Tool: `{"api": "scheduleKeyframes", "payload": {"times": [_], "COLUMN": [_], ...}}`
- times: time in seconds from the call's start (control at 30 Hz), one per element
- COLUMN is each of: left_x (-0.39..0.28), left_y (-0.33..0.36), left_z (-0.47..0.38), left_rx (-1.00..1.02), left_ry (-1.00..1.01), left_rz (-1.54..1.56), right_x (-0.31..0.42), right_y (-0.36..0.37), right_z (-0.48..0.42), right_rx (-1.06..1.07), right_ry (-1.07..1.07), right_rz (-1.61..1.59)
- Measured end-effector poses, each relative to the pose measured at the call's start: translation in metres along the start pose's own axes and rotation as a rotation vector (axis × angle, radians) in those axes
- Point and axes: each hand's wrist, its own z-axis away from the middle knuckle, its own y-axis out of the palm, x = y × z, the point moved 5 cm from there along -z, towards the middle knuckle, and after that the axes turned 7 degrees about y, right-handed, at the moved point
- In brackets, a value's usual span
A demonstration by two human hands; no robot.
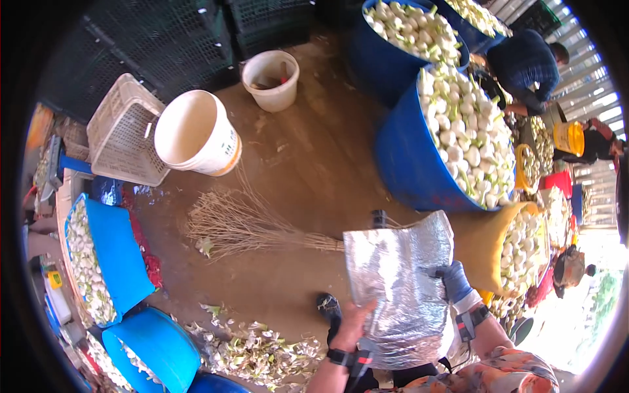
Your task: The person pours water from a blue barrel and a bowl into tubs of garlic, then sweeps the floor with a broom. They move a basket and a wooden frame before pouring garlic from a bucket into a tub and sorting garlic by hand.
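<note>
A silver foil sheet or bag [400,285] is spread between my two hands. My left hand [355,322], bare with a black strap at the wrist, grips its left edge low down. My right hand [454,284], in a blue-grey glove or wrap with a strap behind it, grips the right edge. Behind the foil's left side lies a twig broom [245,228] on the brown floor, its handle partly hidden by the foil. A dark shoe [328,305] shows just left of the foil.
Blue tubs [408,162] and a yellow tub [479,245] full of garlic bulbs stand right. White buckets [196,132] and a plastic crate [128,137] are upper left, bright blue tubs [123,255] left. Peelings [260,351] litter the floor. People [526,66] bend at far right.
</note>
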Motion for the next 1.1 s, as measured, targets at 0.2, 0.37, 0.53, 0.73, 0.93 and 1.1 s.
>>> {"api": "scheduleKeyframes", "payload": {"times": [0.2, 0.37, 0.53, 0.73, 0.93, 1.1], "left_x": [-0.123, -0.125, -0.016, 0.183, 0.244, 0.245], "left_y": [-0.100, -0.209, -0.232, -0.143, -0.092, -0.095], "left_z": [-0.026, 0.015, 0.078, 0.136, 0.090, 0.059], "left_rx": [-0.388, -0.644, -1.143, -1.307, -1.338, -1.229], "left_ry": [0.531, 0.571, 0.342, 0.011, -0.006, 0.154], "left_rz": [-0.283, -0.142, 0.192, 0.647, 0.834, 0.846], "right_x": [0.086, 0.217, 0.257, 0.250, 0.133, -0.093], "right_y": [0.085, 0.180, 0.206, 0.257, 0.218, 0.273], "right_z": [-0.095, -0.173, -0.366, -0.479, -0.472, -0.370], "right_rx": [0.195, 0.318, 0.327, 0.549, 1.058, 0.755], "right_ry": [-0.030, -0.096, -0.014, 0.236, -0.140, 0.316], "right_rz": [-0.400, -0.541, -0.526, -0.606, 0.197, 0.828]}}
